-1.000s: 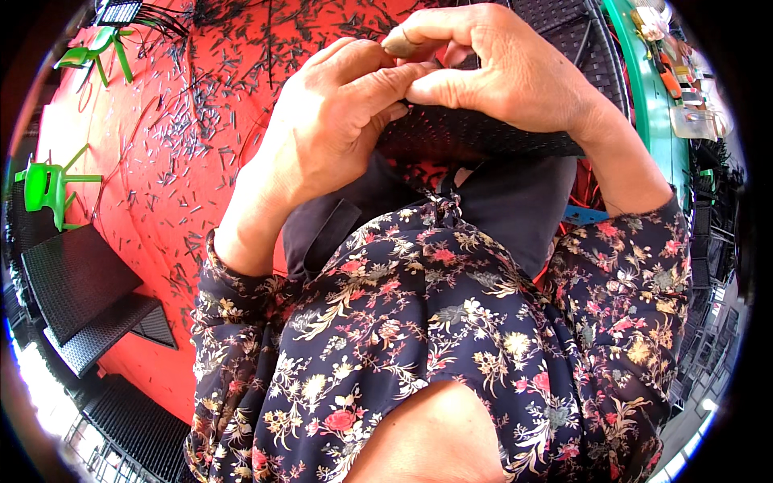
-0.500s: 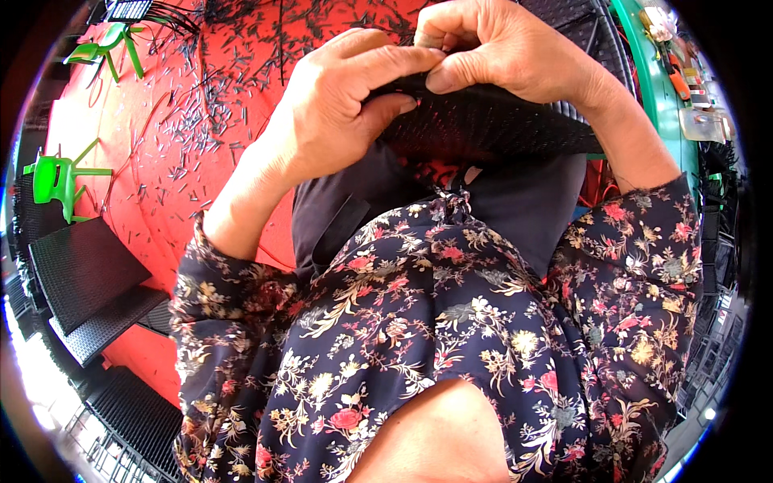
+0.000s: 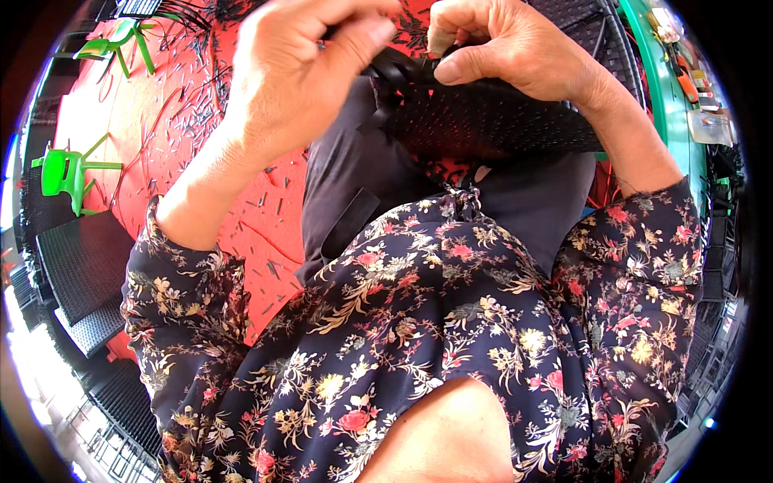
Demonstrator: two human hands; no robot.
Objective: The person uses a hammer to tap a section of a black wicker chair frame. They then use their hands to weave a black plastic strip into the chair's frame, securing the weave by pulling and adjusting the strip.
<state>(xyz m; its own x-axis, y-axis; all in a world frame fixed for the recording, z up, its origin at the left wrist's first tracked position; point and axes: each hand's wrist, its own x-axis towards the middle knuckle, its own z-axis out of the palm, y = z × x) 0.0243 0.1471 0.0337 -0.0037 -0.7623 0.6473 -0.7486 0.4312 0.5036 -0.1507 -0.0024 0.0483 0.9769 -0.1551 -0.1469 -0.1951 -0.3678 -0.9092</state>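
A black woven wicker-like piece [image 3: 483,117] lies across my lap, its near side dotted with small gaps. My right hand [image 3: 515,52] pinches its upper edge between thumb and curled fingers, and one finger wears a pale wrap. Flat black strips [image 3: 390,71] bend out loosely from that edge, left of the right thumb. My left hand [image 3: 302,68] is raised to the left of the edge, apart from my right hand, slightly smeared by motion. Its thumb and forefinger curve toward each other with something dark between them, which I cannot make out.
Black strip scraps [image 3: 189,113] litter the red floor covering [image 3: 274,221]. Small green chairs [image 3: 64,171] stand at the left, near dark woven panels [image 3: 84,262]. Along the right runs a green table edge [image 3: 662,88] bearing an orange-handled tool [image 3: 686,83] and a clear container [image 3: 710,127].
My left hand has moved up and left, away from the woven edge and my right hand, uncovering loose black strips. My right hand keeps its pinch nearly in place.
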